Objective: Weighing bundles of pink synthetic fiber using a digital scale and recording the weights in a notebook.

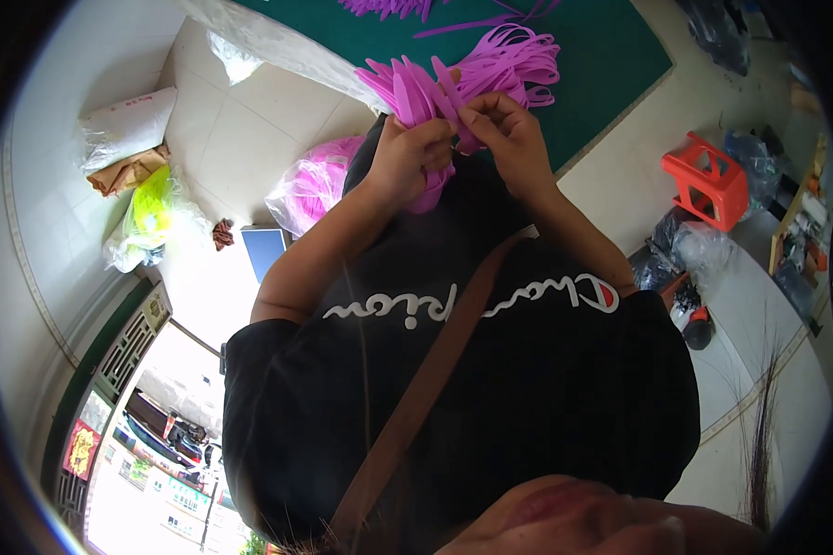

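My left hand is closed round a bundle of flat pinkish-purple plastic straps. Their pointed ends fan out above the fist, and a looped part hangs below it. Close beside it, my right hand has thumb and fingers pinched together at a single strap on the bundle's right side. Exactly where the fingertips meet the strap is partly hidden. Just beyond my hands, a heap of looped straps in the same colour lies on a green tabletop.
More purple straps lie at the table's far edge. On the floor to the left are a clear bag of pink straps, a blue flat box and a white sack. A red stool stands at the right among plastic bags.
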`<state>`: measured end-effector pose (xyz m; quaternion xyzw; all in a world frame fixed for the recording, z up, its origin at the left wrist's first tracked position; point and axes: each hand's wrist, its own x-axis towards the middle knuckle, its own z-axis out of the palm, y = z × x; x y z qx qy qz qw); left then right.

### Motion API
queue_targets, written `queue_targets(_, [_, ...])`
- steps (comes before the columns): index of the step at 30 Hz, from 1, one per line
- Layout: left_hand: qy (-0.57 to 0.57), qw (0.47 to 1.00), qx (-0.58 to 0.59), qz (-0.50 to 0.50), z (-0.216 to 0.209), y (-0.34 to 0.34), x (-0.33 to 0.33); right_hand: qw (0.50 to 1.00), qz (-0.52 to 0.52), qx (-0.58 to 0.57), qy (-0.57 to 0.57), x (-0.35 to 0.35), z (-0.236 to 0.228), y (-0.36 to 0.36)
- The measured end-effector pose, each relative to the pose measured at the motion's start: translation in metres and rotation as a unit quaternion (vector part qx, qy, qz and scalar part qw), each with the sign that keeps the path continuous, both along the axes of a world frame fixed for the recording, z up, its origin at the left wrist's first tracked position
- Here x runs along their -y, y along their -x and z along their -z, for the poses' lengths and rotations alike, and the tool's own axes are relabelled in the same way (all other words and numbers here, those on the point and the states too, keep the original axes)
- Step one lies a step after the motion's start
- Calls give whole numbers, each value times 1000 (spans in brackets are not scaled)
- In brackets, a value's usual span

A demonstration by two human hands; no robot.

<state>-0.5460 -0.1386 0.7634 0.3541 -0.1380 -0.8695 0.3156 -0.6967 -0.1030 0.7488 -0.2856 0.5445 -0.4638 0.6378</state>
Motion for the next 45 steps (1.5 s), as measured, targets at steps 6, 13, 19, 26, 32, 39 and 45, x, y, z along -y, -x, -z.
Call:
queue_targets(6, [-17,999,36,17,1,4,5,1000,10,-18,17,-6,-2,-3])
queue_targets(13, [146,957,225,-106,-31,-13,-3,930,62,-335,142,11,66,49])
queue_targets(19, [507,812,275,-88,-90,-65,-5,866,-70,-453,200,7,184,85])
queue_targets(26, [692,628,328,-141,-142,-120,16,809,-125,-545,182,8,212,86])
queue_targets(32, [645,653,343,-200,-159,-156,30,733,-9,-626,264,15,189,62])
queue_targets(39, [424,883,8,-200,-143,-158,36,709,-136,-608,331,65,214,38])
queue_targets(45, [295,923,-36,-245,-130,-161,29,680,-270,-600,325,85,219,43])
